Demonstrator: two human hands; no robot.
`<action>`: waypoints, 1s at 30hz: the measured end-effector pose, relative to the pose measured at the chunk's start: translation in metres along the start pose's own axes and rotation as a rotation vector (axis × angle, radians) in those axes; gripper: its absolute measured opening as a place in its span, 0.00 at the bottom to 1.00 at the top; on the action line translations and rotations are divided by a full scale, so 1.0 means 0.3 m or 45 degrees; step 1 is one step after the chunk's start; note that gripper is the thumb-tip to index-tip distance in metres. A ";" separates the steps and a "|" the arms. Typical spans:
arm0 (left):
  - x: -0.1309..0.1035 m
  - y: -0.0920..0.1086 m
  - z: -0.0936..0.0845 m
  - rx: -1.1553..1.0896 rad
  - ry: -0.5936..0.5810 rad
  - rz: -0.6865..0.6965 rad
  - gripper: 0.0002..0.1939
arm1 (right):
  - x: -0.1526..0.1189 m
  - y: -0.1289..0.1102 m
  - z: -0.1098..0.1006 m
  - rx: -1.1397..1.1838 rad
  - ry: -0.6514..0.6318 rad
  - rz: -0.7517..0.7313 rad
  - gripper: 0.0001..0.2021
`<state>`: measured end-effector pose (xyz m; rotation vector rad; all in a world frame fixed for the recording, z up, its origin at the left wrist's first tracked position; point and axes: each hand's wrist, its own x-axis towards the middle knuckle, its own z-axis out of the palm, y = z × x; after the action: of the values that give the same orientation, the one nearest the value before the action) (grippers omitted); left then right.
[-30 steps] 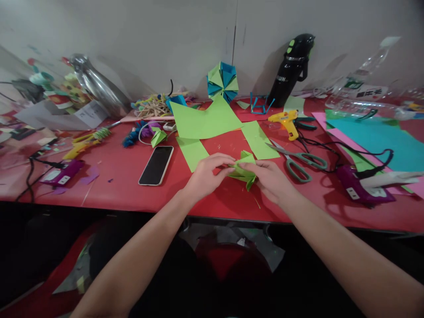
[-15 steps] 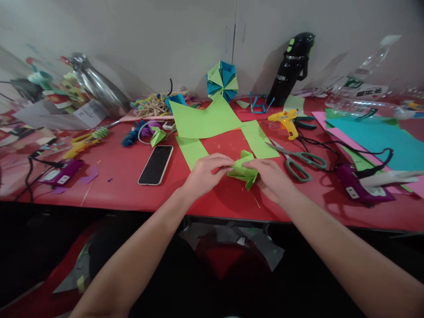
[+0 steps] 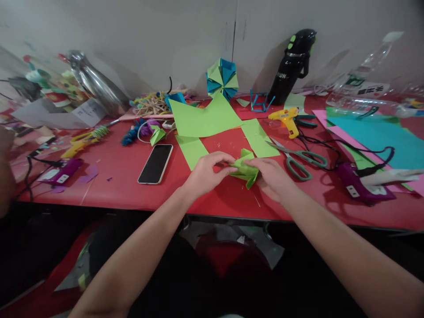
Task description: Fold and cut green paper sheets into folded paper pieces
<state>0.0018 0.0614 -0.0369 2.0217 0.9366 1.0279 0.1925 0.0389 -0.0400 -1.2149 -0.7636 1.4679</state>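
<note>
A folded green paper piece is held between my two hands above the red table. My left hand pinches its left side between thumb and fingers. On its right side my right hand grips it, thumb and lower fingers partly hidden. Beyond the hands lie a large green sheet and a smaller green piece. Grey-handled scissors rest just right of my right hand. A black-screened phone is left of my left hand.
A yellow glue gun, a black bottle and a blue-green paper ball stand or lie at the back. Purple power strips with cables are on both sides. Coloured sheets lie at right. Another person's arm shows at the left edge.
Another person's arm has come into view at the left edge. My hands keep their hold on the green piece, with only slight finger movement.
</note>
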 end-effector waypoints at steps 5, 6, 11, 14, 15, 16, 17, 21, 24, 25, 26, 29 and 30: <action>0.006 -0.016 0.009 0.095 0.078 0.030 0.03 | 0.001 0.003 -0.010 -0.059 -0.050 -0.031 0.04; 0.008 -0.016 0.008 0.113 0.081 0.041 0.04 | 0.001 0.003 -0.012 -0.066 -0.052 -0.037 0.04; 0.014 0.000 -0.004 0.136 0.047 0.035 0.09 | 0.000 0.003 -0.016 -0.120 -0.048 -0.054 0.03; 0.010 0.010 -0.005 0.098 0.012 -0.005 0.09 | -0.003 0.000 -0.016 -0.130 -0.050 -0.035 0.04; 0.009 0.011 -0.004 0.082 0.007 -0.016 0.08 | -0.004 -0.001 -0.017 -0.124 -0.044 -0.033 0.04; 0.008 0.012 -0.003 0.066 0.006 -0.023 0.07 | -0.004 -0.003 -0.019 -0.114 -0.039 -0.035 0.05; 0.007 0.012 -0.003 0.054 0.010 -0.027 0.06 | -0.003 -0.003 -0.021 -0.101 -0.039 -0.039 0.06; 0.007 0.010 -0.001 0.031 0.019 -0.009 0.04 | 0.001 -0.002 -0.036 -0.043 -0.022 -0.048 0.08; 0.009 0.010 0.000 0.014 0.016 0.032 0.03 | 0.002 -0.002 -0.043 -0.076 -0.016 -0.059 0.09; 0.010 0.008 0.002 0.014 0.010 0.043 0.03 | 0.001 -0.004 -0.043 -0.103 -0.015 -0.065 0.09; 0.010 0.006 0.003 0.019 0.003 0.052 0.03 | 0.000 -0.006 -0.042 -0.126 -0.009 -0.071 0.10; 0.013 -0.005 0.010 0.045 -0.011 0.084 0.03 | -0.004 -0.016 -0.036 -0.128 0.017 -0.069 0.12; 0.013 -0.009 0.013 0.054 -0.010 0.096 0.04 | -0.005 -0.019 -0.033 -0.114 0.017 -0.066 0.12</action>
<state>0.0060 0.0651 -0.0394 2.1087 0.8907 1.0473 0.2036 0.0375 -0.0372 -1.2620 -0.8537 1.3947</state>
